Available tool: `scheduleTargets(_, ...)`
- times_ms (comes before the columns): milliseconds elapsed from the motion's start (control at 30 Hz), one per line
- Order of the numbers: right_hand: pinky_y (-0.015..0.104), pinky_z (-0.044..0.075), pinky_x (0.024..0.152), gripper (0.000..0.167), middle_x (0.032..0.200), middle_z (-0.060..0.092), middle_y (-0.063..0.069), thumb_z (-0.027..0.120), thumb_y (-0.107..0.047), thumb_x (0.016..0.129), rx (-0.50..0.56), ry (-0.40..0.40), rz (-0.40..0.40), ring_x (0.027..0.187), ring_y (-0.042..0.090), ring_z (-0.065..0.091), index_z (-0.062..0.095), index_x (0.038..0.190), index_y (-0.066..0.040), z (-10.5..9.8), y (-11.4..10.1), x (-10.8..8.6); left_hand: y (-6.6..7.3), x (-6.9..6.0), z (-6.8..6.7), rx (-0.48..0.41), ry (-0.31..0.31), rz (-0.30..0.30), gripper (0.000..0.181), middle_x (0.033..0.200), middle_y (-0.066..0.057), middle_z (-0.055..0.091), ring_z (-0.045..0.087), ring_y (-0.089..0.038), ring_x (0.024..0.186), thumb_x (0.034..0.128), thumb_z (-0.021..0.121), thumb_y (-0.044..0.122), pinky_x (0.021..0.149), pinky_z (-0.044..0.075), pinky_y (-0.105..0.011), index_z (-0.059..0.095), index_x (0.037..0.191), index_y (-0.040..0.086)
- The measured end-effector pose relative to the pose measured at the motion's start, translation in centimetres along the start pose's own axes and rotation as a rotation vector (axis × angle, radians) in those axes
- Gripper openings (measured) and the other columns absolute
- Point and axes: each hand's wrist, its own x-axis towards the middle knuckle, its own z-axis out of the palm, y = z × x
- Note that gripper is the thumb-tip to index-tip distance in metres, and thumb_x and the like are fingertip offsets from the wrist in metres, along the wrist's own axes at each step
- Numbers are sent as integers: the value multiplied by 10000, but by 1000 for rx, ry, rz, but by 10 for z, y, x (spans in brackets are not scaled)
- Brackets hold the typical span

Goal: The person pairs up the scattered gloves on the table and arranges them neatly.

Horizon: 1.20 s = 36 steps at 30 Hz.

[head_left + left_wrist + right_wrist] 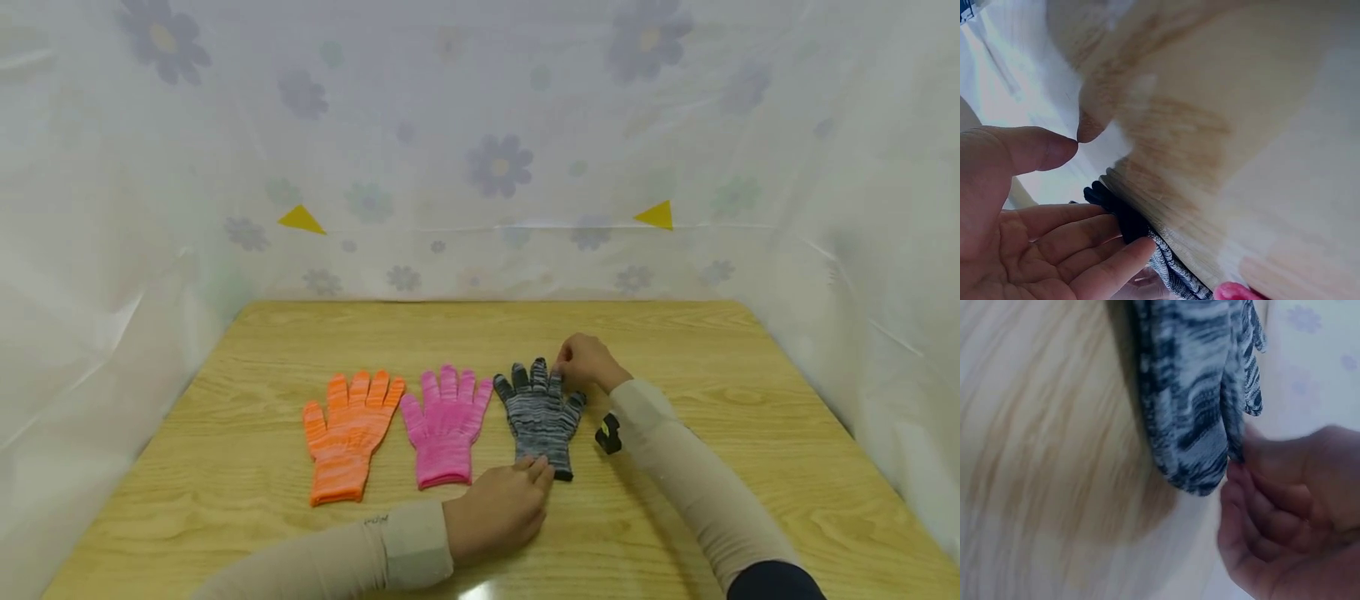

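A grey-and-black knit glove (542,421) lies flat, fingers pointing away and its cuff toward me. My right hand (587,360) pinches the tip of one of its fingers between thumb and forefinger; the right wrist view shows this pinch beside the glove's striped thumb (1194,437). At the cuff's left corner, my left hand (498,508) touches the edge with its fingers fairly straight. In the left wrist view its thumb stands well apart from the dark cuff (1132,222). To the left lie a pink glove (446,425) and an orange glove (348,442), both spread flat.
The gloves lie on a wood-grain table (247,400). A flower-patterned white sheet (450,100) hangs behind and along both sides. Two yellow triangles (302,219) mark the back sheet. A small black item (609,434) shows beside the right wrist.
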Motion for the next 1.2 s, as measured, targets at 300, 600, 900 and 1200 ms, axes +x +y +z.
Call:
scheduleTargets(300, 398, 530, 629, 153, 693, 648, 67, 695, -99, 868, -8, 97, 13, 607, 199, 582, 694, 728, -37, 11, -3, -5, 2, -2, 4, 6, 34, 15, 512, 1343, -100, 562, 551, -212, 1221, 936, 569, 335, 940, 498, -279, 538, 1341, 23)
scheduleTargets(600, 404, 534, 707, 191, 932, 673, 136, 622, -140, 931, 40, 85, -159, 817, 256, 628, 687, 1026, 12, 16, -11, 5, 1, 0, 6, 28, 40, 12, 507, 1337, -98, 567, 555, -210, 1215, 938, 564, 344, 924, 508, -279, 546, 1333, 28)
scheduleTargets(900, 360, 514, 630, 75, 795, 643, 55, 652, -87, 906, 26, 109, -175, 689, 179, 584, 674, 836, -70, 13, -21, 12, 0, 3, 7, 35, 52, 23, 501, 1323, -114, 577, 565, -226, 1203, 936, 559, 329, 925, 509, -289, 551, 1323, 11)
scheduleTargets(1200, 358, 513, 664, 69, 847, 657, 44, 649, -139, 918, -24, 54, -202, 732, 173, 594, 688, 911, -82, 17, -24, 17, -2, 0, 3, 35, 59, 44, 488, 1312, -96, 586, 572, -202, 1189, 926, 562, 321, 880, 529, -271, 564, 1314, 23)
